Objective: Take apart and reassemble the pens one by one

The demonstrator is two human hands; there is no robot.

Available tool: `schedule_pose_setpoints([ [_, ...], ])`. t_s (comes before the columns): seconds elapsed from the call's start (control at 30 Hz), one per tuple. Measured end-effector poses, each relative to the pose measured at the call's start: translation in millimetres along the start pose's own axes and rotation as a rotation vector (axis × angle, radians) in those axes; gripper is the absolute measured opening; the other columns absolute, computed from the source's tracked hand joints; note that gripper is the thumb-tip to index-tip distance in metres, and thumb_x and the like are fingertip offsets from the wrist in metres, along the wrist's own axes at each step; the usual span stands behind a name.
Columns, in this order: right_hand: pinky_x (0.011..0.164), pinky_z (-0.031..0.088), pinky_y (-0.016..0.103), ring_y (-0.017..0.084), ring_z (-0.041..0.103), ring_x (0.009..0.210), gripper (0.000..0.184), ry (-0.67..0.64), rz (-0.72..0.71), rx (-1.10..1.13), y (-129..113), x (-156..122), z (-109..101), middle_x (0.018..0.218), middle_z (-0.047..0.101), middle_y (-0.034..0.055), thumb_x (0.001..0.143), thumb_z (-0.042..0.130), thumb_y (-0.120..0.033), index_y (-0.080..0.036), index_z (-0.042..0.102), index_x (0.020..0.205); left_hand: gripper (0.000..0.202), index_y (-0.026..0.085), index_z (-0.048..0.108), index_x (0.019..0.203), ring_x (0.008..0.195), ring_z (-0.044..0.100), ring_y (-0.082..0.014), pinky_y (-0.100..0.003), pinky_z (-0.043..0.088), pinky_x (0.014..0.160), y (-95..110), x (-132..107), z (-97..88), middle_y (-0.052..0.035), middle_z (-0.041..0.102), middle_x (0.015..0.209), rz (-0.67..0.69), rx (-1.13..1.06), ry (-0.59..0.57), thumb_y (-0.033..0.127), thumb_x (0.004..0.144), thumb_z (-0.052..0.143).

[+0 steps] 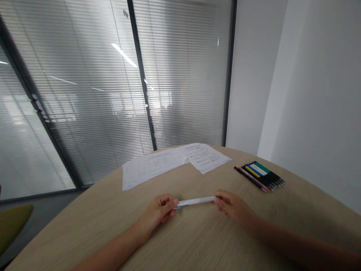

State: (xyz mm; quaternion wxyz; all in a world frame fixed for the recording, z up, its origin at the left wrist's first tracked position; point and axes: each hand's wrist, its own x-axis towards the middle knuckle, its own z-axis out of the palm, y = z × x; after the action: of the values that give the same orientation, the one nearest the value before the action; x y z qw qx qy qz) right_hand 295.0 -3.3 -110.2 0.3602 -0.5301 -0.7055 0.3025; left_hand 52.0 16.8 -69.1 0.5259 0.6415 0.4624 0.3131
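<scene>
Over the near part of the round table, both my hands hold a slim white pen-like stick (196, 201), one at each end. My left hand (163, 207) pinches its left end between thumb and fingers, where a small bluish bit shows underneath. The right end sits in the closed fingers of my right hand (229, 203), with a small reddish spot beside the fingertips. The stick lies nearly level, its right end slightly farther away. Its two tips are hidden by my fingers, so its exact kind is unclear.
A row of several pens (259, 175), black, pink, yellow, blue, white and green, lies right of my hands. Printed sheets (158, 165) overlap at the far edge of the wooden table (197, 241). A greenish chair (14, 224) stands at left; blinds and a wall rise behind.
</scene>
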Motion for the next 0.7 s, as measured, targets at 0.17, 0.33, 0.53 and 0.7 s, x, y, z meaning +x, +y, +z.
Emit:
schedule_pose_setpoints([
  [0.17,0.056,0.038,0.021,0.011,0.049,0.06,0.013,0.064,-0.07,-0.13,-8,-5,-1,0.067,0.054,0.0002,0.078,0.043,-0.024,-0.018,0.055,0.078,0.038,0.015,0.046,0.056,0.036,0.025,-0.0036,-0.018,0.014,0.037,1,-1,0.0,0.0077,0.041,0.044,-0.01,-0.011,0.01,0.051,0.059,0.057],
  [0.33,0.068,0.04,0.025,0.014,0.052,0.071,0.013,0.103,-0.185,-0.277,-14,-11,0,0.077,0.057,0.0031,0.078,0.042,-0.019,-0.019,0.055,0.081,0.04,0.016,0.043,0.052,0.035,0.023,-0.0035,-0.019,0.013,0.037,3,-2,-0.6,0.0082,0.037,0.043,-0.013,-0.018,0.024,0.053,0.059,0.056],
  [0.53,0.068,0.04,0.025,0.014,0.053,0.071,0.017,0.149,-0.225,-0.298,-12,-13,3,0.08,0.058,0.0035,0.077,0.043,-0.018,-0.02,0.057,0.085,0.042,0.016,0.043,0.052,0.035,0.024,-0.0037,-0.019,0.014,0.037,1,0,-1.0,0.0083,0.037,0.042,-0.003,0.022,0.032,0.056,0.061,0.053],
  [0.7,0.062,0.04,0.025,0.014,0.053,0.067,0.024,0.168,-0.088,-0.219,-11,-8,3,0.081,0.06,0.0048,0.079,0.04,-0.029,-0.019,0.058,0.091,0.041,0.016,0.048,0.059,0.036,0.027,-0.004,-0.018,0.016,0.037,-4,3,0.4,0.0076,0.042,0.046,0.036,0.086,0.038,0.056,0.06,0.053],
])
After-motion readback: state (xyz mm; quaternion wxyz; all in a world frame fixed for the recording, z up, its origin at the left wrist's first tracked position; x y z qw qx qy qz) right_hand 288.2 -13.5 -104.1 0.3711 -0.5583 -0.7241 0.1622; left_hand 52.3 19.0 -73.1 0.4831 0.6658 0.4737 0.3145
